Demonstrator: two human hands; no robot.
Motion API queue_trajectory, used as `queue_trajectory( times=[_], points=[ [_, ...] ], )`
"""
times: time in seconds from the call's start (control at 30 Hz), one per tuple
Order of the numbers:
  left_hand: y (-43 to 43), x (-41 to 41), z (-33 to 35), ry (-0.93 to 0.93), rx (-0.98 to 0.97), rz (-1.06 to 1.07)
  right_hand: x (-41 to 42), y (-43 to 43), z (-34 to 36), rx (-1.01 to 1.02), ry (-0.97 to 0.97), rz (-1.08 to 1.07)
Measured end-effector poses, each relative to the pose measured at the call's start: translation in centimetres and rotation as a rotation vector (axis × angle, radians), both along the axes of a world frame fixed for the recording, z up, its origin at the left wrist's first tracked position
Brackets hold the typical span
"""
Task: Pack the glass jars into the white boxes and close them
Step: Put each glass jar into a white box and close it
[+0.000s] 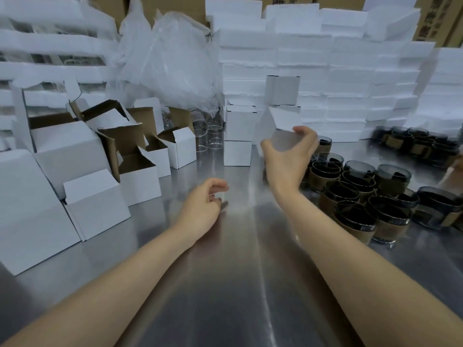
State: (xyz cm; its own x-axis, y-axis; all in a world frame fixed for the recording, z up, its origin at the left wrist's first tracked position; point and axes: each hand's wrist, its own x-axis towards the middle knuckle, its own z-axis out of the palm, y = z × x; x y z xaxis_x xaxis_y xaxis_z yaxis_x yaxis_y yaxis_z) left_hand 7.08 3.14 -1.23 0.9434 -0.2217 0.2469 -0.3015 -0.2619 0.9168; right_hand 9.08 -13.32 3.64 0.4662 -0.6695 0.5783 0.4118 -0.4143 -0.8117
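Head camera is showing a white box (275,123) being held tilted in the air above the worktop (238,284). Its outline is smeared by blur, so I cannot tell whether its flaps are closed. The right hand (288,159) is holding it from below, its grip clamped on the box, with the thumb coming up the near left edge and the fingers (304,133) curling over the far right side. The left hand (204,204) is hovering just above the worktop, nearer the person and left of the box. Its grip is lying apart, with the fingers loosely curled and holding nothing I can make out.

The dark glass jars (350,196), each wearing a brown paper band, are standing upright in a tight cluster on the right of the worktop, just beside the right forearm. A second group of jars (413,144) is sitting farther back on the right.

Closed boxes (238,136) are standing stacked just left of the held box. Open boxes (140,174) with raised flaps are crowding the left side. Clear jars (208,136) are standing between those two groups. Behind them a crumpled plastic bag (175,63) is leaning against foam slabs (338,71), which are rising like a wall, and brown cartons (438,21) are showing at the top right.
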Motion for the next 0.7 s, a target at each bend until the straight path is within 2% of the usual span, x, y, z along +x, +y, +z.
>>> queue_trajectory(
  times=[0.13,0.37,0.7],
  points=[
    [0.2,0.3,-0.1,0.006,-0.054,0.077,4.1,-1.7,2.3,0.037,0.079,-0.068],
    [0.3,0.9,-0.4,-0.001,-0.048,0.123,9.3,-4.1,2.4,-0.288,0.32,-0.048],
    [0.4,1.1,-0.8,-0.025,-0.015,0.139,11.1,-4.7,2.1,-0.459,0.411,-0.048]
  ],
)
